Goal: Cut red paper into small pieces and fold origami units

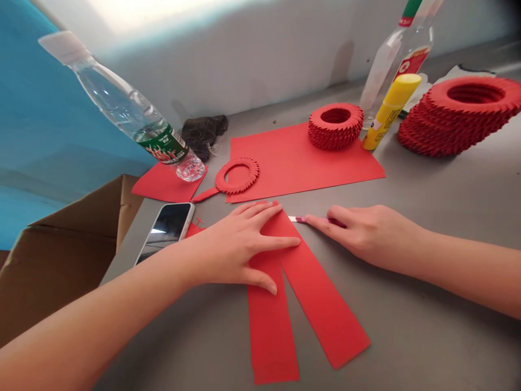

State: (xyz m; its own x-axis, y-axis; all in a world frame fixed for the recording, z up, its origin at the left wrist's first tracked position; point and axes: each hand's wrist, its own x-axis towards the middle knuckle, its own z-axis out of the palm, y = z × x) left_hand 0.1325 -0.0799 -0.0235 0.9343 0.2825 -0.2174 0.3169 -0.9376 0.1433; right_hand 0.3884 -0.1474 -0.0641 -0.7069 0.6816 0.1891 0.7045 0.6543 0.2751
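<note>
My left hand [252, 241] lies with fingers spread on two red paper strips, pressing their upper ends. One strip [274, 336] runs straight toward the front edge; the other strip [325, 304] slants down to the right, with a narrow gap opening between them. My right hand [366, 233] is closed around a purple craft knife [300, 219], its blade pointing left beside the slanted strip's upper part. Behind my left hand, a flat ring of folded red paper [248, 183] with a short tail rests partly on a large red sheet [285, 163].
A tilted-looking water bottle [163, 142] and a phone [169, 225] are at the left, above a cardboard box [73, 239]. Toward the back right are a stacked red ring [336, 136], a yellow glue stick [388, 114], a clear bottle [413, 60] and a larger ring stack [439, 127].
</note>
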